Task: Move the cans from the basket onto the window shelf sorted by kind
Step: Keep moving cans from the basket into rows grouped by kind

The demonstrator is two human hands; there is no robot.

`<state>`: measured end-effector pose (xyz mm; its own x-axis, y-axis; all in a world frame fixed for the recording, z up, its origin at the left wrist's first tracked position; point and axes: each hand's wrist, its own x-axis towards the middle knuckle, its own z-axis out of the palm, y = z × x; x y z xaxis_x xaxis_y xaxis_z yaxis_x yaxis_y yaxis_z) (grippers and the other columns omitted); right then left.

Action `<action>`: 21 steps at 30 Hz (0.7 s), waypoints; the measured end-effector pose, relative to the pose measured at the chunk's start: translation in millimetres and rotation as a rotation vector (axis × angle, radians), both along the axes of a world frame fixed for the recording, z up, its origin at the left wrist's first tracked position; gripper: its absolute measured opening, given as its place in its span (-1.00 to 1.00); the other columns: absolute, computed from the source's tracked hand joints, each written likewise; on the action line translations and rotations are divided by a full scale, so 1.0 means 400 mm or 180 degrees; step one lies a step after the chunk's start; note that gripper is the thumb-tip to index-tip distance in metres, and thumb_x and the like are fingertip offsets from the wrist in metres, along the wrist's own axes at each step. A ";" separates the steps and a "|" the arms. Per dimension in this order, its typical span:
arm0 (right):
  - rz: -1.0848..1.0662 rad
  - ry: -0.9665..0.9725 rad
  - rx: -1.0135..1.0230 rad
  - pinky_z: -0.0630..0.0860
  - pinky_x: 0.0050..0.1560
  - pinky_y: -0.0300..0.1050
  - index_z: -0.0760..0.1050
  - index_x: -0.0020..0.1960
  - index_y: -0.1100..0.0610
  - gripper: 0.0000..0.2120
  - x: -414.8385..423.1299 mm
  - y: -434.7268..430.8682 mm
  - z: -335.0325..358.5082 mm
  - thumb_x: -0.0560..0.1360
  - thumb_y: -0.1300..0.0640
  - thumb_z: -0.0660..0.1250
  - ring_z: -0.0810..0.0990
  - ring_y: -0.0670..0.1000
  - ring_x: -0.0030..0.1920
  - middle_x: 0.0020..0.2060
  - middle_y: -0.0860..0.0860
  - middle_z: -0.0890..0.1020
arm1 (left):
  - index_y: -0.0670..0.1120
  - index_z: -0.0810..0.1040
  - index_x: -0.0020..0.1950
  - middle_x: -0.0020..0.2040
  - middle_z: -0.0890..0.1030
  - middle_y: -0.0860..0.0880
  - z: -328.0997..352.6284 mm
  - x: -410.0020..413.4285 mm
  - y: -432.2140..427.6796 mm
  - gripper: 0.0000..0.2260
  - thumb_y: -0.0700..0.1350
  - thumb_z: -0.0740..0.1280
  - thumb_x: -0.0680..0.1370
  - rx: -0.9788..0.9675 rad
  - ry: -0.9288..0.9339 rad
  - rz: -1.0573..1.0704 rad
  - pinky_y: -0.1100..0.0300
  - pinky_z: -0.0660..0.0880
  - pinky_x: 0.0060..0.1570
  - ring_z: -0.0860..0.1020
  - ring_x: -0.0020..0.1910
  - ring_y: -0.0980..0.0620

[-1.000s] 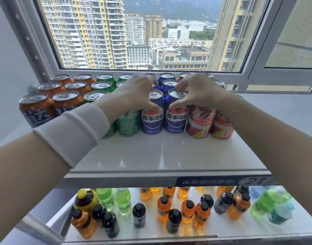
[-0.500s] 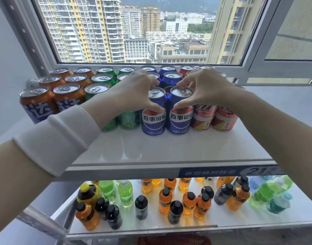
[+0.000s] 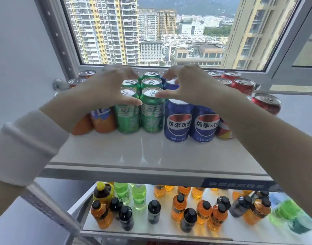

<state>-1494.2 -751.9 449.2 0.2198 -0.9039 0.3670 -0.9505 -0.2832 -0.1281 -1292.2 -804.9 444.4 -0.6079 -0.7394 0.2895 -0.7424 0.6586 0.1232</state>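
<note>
Cans stand in rows by kind on the white window shelf (image 3: 151, 152): orange cans (image 3: 102, 121) at the left, then green cans (image 3: 151, 117), blue cans (image 3: 179, 121) and red cans (image 3: 265, 103) at the right. My left hand (image 3: 107, 85) hovers spread over the orange and green rows, its thumb tip at the rim of a front green can. My right hand (image 3: 190, 84) arches over the blue rows, thumb pointing left above the other front green can. Neither hand holds a can. No basket is in view.
The window frame (image 3: 169, 67) runs right behind the back cans, with a metal handle (image 3: 58, 84) at the left. Below the shelf, a lower white shelf (image 3: 91, 225) carries several small bottles (image 3: 178, 207). A metal rack post (image 3: 50, 207) slants at the lower left.
Both hands have come off the tops of the two front blue cans and shifted left, toward the green rows. The view has swung, so the cans sit further right in frame.
</note>
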 end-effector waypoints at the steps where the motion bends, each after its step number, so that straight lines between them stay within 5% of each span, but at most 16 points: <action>1: -0.0030 0.0078 0.0109 0.37 0.18 -0.12 0.41 0.31 0.22 -0.33 0.017 -0.016 -0.007 0.39 -0.22 0.34 0.47 0.06 0.19 0.24 0.10 0.51 | -0.02 0.39 0.34 0.27 0.47 -0.08 -0.013 0.014 -0.008 -0.34 0.20 0.43 0.31 0.0013 -0.0086 0.0116 0.06 0.33 0.17 0.41 0.23 -0.07; 6: -0.0399 0.0375 0.0433 0.51 0.11 0.13 0.50 0.15 0.31 -0.24 0.074 -0.082 -0.041 0.31 -0.35 0.32 0.54 0.17 0.08 0.07 0.16 0.59 | -0.07 0.38 0.33 0.26 0.47 -0.10 -0.059 0.035 -0.033 -0.35 0.20 0.43 0.34 0.0047 0.0002 0.0230 0.05 0.32 0.20 0.41 0.24 -0.09; 21: -0.0201 -0.0268 0.0298 0.46 0.11 0.14 0.53 0.05 0.43 -0.26 0.086 -0.041 -0.037 0.23 -0.24 0.46 0.56 0.29 0.05 0.03 0.31 0.61 | 0.01 0.40 0.32 0.19 0.54 0.03 -0.039 0.072 -0.035 -0.39 0.09 0.50 0.33 0.0395 0.0309 -0.0264 0.21 0.30 -0.03 0.43 0.02 0.11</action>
